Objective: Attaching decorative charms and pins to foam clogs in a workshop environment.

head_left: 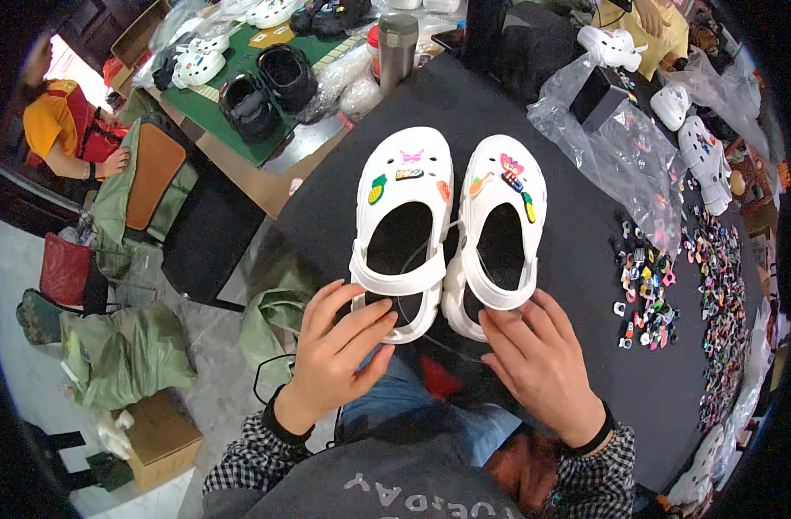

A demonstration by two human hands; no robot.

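Side by side on the dark table (577, 285) lie two white clogs, toes pointing away from me. Small charms decorate the left clog (408, 188): a pink butterfly (411, 156), a pineapple (376, 190), a dark bar and a reddish piece. Another butterfly (510, 163) sits on the right clog (489, 164), beside an orange carrot-like charm (479, 184) and others. A thin clear loop runs between the shoes. My left hand (335, 346) is closed on the left clog's heel, fingertips over its rim. On the right clog's heel strap, my right hand (547, 368) has its fingers curled; its thumb is partly hidden.
Loose colourful charms (646, 294) spread over the right side, near a clear plastic bag (603, 156) and a black box (599, 97). Black shoes (287, 76) and a steel tumbler (399, 52) stand at the back. A person in orange (54, 125) is at far left, near chairs.
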